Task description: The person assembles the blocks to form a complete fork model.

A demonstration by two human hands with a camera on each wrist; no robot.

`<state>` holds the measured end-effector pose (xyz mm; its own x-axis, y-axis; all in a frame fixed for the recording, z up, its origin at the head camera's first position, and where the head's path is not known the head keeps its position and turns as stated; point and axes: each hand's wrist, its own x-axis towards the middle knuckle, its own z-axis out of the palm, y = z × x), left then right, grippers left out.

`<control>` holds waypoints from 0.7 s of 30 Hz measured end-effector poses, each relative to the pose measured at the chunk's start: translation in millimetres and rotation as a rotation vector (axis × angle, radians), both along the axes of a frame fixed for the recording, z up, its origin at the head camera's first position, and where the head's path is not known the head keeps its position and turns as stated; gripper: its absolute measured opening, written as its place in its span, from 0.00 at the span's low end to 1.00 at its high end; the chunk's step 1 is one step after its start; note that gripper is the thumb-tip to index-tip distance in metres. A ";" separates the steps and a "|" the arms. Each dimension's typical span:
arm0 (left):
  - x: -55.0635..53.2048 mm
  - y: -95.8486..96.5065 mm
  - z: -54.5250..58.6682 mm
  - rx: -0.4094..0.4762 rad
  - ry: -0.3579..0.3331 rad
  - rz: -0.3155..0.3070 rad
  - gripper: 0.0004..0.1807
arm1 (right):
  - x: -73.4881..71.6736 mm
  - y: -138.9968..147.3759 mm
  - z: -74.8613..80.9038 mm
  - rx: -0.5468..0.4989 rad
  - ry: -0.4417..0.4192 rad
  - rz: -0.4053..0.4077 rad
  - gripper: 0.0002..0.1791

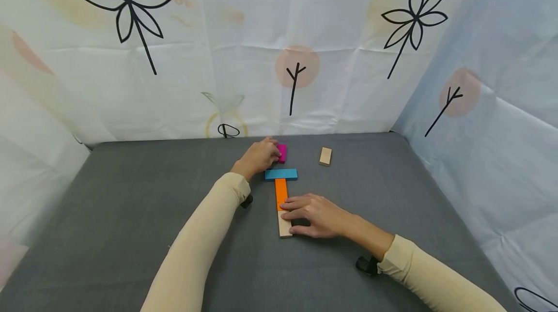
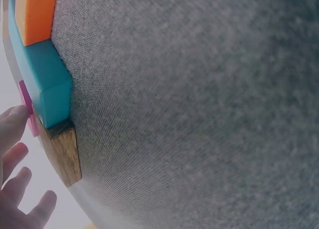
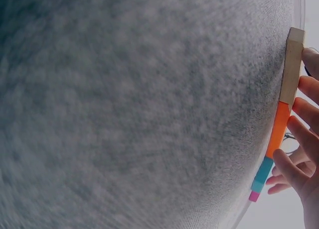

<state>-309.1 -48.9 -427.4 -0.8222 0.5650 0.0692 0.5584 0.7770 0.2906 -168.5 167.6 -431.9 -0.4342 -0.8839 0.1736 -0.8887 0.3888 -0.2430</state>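
My left hand (image 1: 260, 155) reaches to the far part of the table, its fingertips at the left side of a magenta block (image 1: 282, 153). Below it lies a blue block (image 1: 281, 174), set crosswise. An orange block (image 1: 281, 191) runs from the blue one toward me, with a pale wooden block (image 1: 285, 225) following end to end. Spread fingers of my right hand (image 1: 316, 216) touch the right side of the orange and pale wooden blocks. In the left wrist view, a brown wooden block (image 2: 65, 157) shows just past the blue block's end.
Another small wooden block (image 1: 325, 156) lies on the grey table (image 1: 370, 181), right of the magenta one. Patterned white cloth (image 1: 261, 36) hangs behind the table's back edge and along both sides.
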 end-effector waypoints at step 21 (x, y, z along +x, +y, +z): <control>-0.3 -5.6 -1.9 0.053 -0.075 -0.022 0.09 | -0.6 0.1 -0.3 0.005 -0.014 -0.001 0.21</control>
